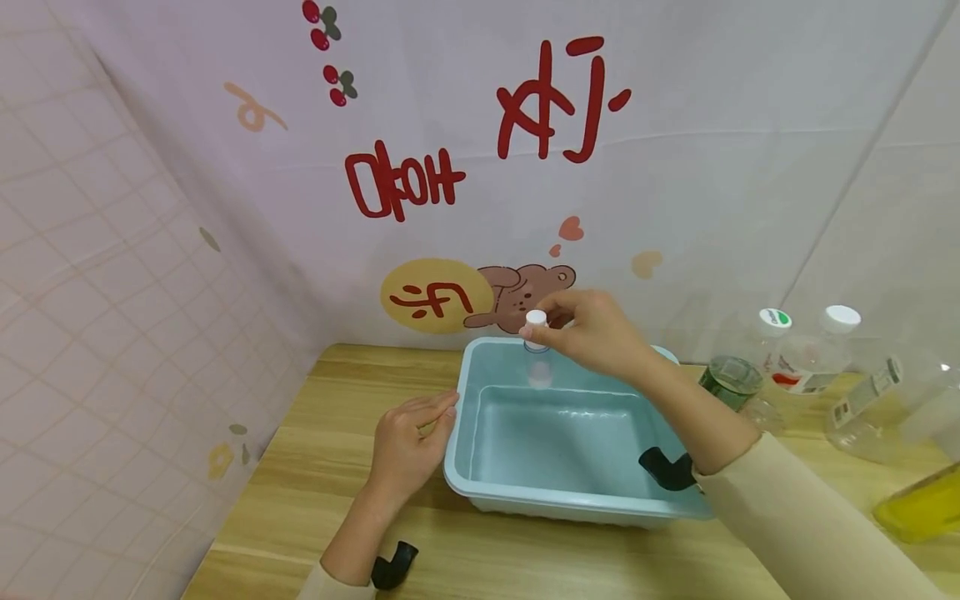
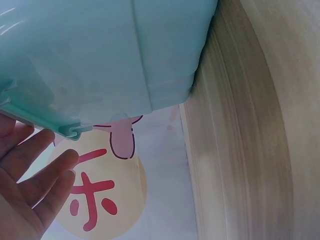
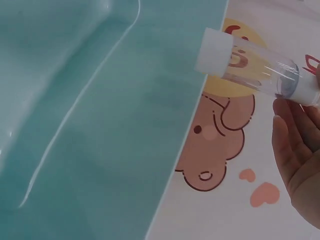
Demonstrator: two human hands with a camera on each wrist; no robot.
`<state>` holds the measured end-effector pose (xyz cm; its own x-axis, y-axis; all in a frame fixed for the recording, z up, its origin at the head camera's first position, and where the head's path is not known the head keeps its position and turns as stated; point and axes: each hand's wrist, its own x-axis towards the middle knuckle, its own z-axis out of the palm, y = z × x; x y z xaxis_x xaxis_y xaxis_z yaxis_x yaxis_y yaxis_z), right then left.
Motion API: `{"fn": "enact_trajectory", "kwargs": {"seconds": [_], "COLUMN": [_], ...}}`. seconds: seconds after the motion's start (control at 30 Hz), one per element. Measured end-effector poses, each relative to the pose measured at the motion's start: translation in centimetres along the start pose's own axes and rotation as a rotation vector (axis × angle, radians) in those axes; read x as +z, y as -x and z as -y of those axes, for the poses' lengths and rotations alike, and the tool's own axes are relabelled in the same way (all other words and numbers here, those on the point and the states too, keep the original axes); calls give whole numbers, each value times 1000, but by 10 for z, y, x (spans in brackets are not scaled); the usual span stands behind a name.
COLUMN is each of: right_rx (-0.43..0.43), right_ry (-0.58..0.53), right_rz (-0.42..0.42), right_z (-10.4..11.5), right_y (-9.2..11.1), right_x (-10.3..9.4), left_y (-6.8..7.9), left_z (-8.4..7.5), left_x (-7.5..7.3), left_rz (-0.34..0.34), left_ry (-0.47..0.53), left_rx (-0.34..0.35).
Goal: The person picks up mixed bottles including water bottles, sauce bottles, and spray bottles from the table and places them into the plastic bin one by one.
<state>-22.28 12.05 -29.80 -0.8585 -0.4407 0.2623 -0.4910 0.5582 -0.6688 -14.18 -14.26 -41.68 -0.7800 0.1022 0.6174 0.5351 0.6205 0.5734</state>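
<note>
My right hand (image 1: 596,333) pinches the upper end of a small clear tube (image 3: 257,70) between thumb and fingers. The tube has a white cap at each end and a bluish band near the held end; it hangs upright by the far wall of a light-blue plastic basin (image 1: 581,496). Its lower white cap (image 3: 215,51) hangs free below the fingers. At the basin's left rim rests my left hand (image 1: 411,442), fingers loosely extended. In the left wrist view, the fingers (image 2: 47,192) lie beside the rim's outer edge; whether they press it I cannot tell.
The basin stands on a wood-grain table (image 1: 360,375) against a printed white cloth (image 1: 675,192). To its right stand several clear bottles, one with a white cap (image 1: 842,318), a green cup (image 1: 730,382) and a bottle of yellow liquid (image 1: 922,504).
</note>
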Motion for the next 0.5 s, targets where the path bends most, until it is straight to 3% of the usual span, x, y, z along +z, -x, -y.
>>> {"fn": "enact_trajectory", "kwargs": {"seconds": [0.5], "right_rx": [32], "right_ry": [8], "right_rz": [193], "right_z": [-15], "right_y": [-24], "right_x": [40], "left_y": [-1], "left_z": [2], "left_x": [-2], "left_rz": [-5], "left_ry": [-10], "left_rx": [31]}}
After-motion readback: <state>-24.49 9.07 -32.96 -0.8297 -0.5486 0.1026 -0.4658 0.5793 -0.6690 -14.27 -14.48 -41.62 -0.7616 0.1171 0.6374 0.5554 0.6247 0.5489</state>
